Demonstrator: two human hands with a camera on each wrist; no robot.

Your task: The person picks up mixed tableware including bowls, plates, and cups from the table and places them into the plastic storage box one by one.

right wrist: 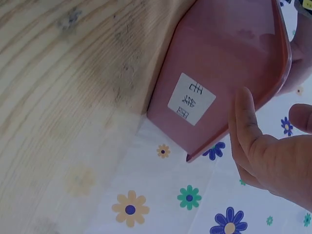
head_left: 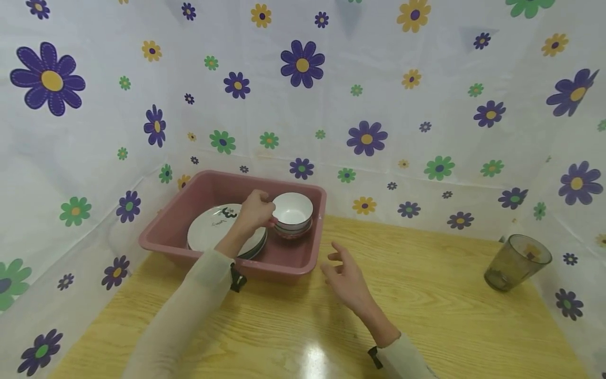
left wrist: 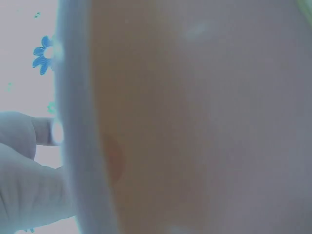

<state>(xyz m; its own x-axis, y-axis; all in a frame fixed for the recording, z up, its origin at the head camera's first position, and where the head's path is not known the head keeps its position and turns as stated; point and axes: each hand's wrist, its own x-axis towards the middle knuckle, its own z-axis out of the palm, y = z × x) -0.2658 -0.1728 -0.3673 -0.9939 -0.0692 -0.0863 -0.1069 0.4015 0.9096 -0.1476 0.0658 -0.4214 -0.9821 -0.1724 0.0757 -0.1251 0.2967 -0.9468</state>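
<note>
A pink basin (head_left: pixel 227 268) stands on the wooden table at left of centre. Inside it, white plates (head_left: pixel 208 231) with a dark printed design lie stacked on the left, and a stack of bowls stands on the right. My left hand (head_left: pixel 257 213) reaches over the plates and pinches the left rim of the top white bowl (head_left: pixel 295 210). In the left wrist view, the basin's blurred wall (left wrist: pixel 195 117) hides most of that grip. My right hand (head_left: pixel 347 279) hovers just outside the basin's right front corner, fingers loosely bent, holding nothing.
A tinted, see-through cup (head_left: pixel 516 263) stands near the table's right edge. White sheeting (head_left: pixel 265 110) printed with flowers rises behind and at both sides of the wooden table (head_left: pixel 426 310). A white label (right wrist: pixel 191 99) with handwriting is on the basin's outer wall.
</note>
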